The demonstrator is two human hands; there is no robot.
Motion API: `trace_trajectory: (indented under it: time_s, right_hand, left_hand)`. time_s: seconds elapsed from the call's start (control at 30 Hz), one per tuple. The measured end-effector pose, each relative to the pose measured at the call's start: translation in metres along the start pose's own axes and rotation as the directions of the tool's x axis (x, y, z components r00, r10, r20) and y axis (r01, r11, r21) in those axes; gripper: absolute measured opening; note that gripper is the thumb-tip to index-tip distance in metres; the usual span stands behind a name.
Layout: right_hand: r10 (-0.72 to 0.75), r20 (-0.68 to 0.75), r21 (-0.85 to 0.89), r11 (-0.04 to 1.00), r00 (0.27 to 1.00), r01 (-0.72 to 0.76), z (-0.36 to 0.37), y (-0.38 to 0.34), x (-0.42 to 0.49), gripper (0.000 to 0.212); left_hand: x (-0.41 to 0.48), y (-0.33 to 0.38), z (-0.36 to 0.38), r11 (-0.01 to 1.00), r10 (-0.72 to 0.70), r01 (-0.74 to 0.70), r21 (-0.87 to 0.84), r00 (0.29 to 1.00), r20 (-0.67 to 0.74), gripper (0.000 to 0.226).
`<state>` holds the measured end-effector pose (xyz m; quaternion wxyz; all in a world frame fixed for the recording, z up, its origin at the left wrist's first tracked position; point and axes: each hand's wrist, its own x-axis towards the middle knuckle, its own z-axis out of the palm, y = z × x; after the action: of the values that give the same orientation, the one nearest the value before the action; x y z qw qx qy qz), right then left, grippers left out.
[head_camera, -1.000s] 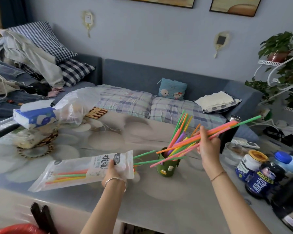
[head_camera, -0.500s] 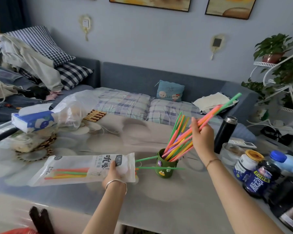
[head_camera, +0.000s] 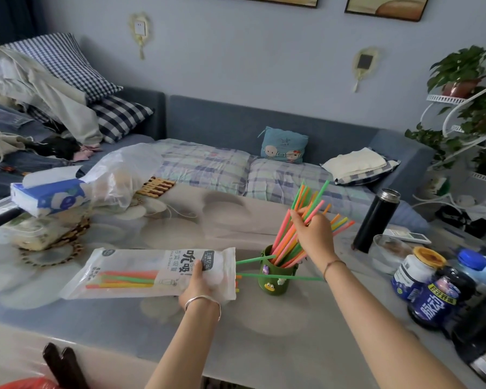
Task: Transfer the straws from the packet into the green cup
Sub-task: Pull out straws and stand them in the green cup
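My right hand (head_camera: pixel 313 234), frame centre, is clamped round a bundle of coloured straws (head_camera: pixel 292 234) whose lower ends sit in the green cup (head_camera: pixel 275 279). My left hand (head_camera: pixel 201 282) pinches the straw packet (head_camera: pixel 152 273) near its open end, left of the cup; a few straws remain inside, count unclear. Two green straws (head_camera: pixel 278 276) poke out toward the cup.

One green cup (head_camera: pixel 275 282) and one straw packet (head_camera: pixel 141 272) sit on the table (head_camera: pixel 264 346), with one black flask (head_camera: pixel 376 220), three jars (head_camera: pixel 415 272), two hands (head_camera: pixel 201 282), and two loose green straws (head_camera: pixel 278 276).
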<state>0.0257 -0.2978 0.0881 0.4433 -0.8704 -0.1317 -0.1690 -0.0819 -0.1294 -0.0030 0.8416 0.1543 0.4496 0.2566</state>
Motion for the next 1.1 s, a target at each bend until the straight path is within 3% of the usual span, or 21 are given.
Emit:
trace_trajectory:
  time_s: [0.17,0.27,0.37,0.53,0.67,0.73,0.8,0.87,0.93,1.1]
  right_hand:
    - [0.059,0.179,-0.128,0.991,0.982,-0.036,0.002,0.003,0.001,0.030]
    - [-0.048,-0.033,-0.110,0.993,0.998,0.044,-0.002,-0.004,0.002,0.027]
    - [-0.242,-0.269,-0.136,0.968,0.932,0.212,-0.010,-0.012,0.004,0.034]
    - [-0.345,-0.243,-0.080,0.938,0.907,0.336,-0.018,-0.011,0.005,0.072]
    - [-0.268,-0.251,0.029,0.958,0.930,0.284,-0.024,-0.009,0.002,0.083]
    - [-0.278,-0.172,-0.060,0.961,0.945,0.271,-0.028,-0.007,0.004,0.070]
    - [-0.278,-0.001,-0.299,0.917,0.960,0.265,-0.031,-0.003,0.006,0.050]
    - [-0.242,0.100,-0.409,0.874,0.965,0.262,-0.035,-0.001,0.005,0.050]
    - [-0.294,0.067,-0.387,0.873,0.953,0.297,-0.039,-0.003,0.002,0.051]
    - [-0.505,-0.217,-0.211,0.860,0.835,0.465,-0.049,-0.013,-0.032,0.040]
  left_hand:
    - [-0.005,0.000,0.003,1.000,0.003,-0.002,0.018,1.000,-0.023,0.069]
    - [-0.013,0.000,0.003,1.000,0.004,-0.003,0.017,1.000,-0.025,0.067]
    - [-0.014,0.001,0.002,1.000,0.004,-0.004,0.028,1.000,-0.016,0.066]
    - [-0.016,0.001,0.003,0.999,-0.004,0.004,0.048,1.000,0.003,0.063]
    - [-0.022,0.004,0.002,0.999,0.008,-0.008,0.050,1.000,0.007,0.061]
    - [-0.025,0.005,0.001,0.999,0.007,-0.008,0.051,1.000,0.016,0.062]
    - [-0.030,0.006,0.000,0.998,-0.001,-0.001,0.061,0.999,0.032,0.062]
    - [-0.034,0.007,0.001,0.998,-0.007,0.004,0.062,0.999,0.046,0.062]
    - [-0.040,0.008,0.001,0.998,-0.017,0.013,0.063,0.998,0.057,0.061]
    - [-0.050,0.018,0.000,0.999,-0.001,-0.003,0.046,0.997,0.078,0.062]
